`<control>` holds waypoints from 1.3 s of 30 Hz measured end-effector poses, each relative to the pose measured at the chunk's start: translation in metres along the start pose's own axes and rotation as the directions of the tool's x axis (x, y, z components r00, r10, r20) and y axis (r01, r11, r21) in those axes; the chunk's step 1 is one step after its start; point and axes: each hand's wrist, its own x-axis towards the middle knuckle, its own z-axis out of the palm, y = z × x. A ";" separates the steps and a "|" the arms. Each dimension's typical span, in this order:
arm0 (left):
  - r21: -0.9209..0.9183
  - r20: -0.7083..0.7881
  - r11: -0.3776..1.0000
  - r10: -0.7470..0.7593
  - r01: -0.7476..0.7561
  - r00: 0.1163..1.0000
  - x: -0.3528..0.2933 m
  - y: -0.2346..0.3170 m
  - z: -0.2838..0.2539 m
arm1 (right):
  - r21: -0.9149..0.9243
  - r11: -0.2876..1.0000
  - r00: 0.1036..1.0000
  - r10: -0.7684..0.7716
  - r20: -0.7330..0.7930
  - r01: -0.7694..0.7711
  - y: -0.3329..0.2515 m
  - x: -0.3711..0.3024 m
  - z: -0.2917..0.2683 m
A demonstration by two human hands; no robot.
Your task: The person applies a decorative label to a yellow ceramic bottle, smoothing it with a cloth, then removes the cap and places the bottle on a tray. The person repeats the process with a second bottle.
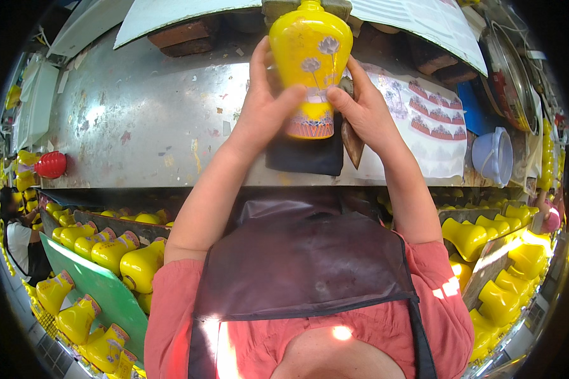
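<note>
Near the far side of the metal table, a glossy yellow vase (306, 47) with a narrow neck stands between my hands. Grey flower decals show on its body, and a patterned band circles its foot. My left hand (265, 101) wraps the vase's left side, its thumb blurred on the front. On the other side, my right hand (363, 104) grips it with the thumb pressed on a pale decal patch at the waist. A brown pointed tool (353, 144) shows beside my right palm; whether that hand holds it I cannot tell. Below the foot lies a black pad (305, 156).
Printed decal sheets (433, 120) lie on the right, near a pale blue bucket (493, 156). A red ribbed object (50, 165) sits at the left edge. Bricks (183, 36) prop a white board (189, 12). Yellow vases (142, 265) crowd racks on both sides. A co-worker (19, 237) is far left.
</note>
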 end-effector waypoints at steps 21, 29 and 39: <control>-0.085 -0.040 0.995 0.040 -0.043 0.998 -0.009 -0.015 0.000 | 0.002 1.000 0.998 0.029 -0.052 -0.029 -0.002 -0.007 0.004; -0.059 -0.029 0.998 0.034 -0.036 0.999 -0.008 -0.019 -0.002 | -0.028 0.999 0.997 -0.033 -0.070 0.031 0.000 -0.004 0.006; -0.125 -0.035 0.992 -0.022 0.018 0.999 -0.010 -0.013 -0.001 | 0.028 1.000 0.999 0.014 -0.040 -0.013 0.003 -0.005 0.003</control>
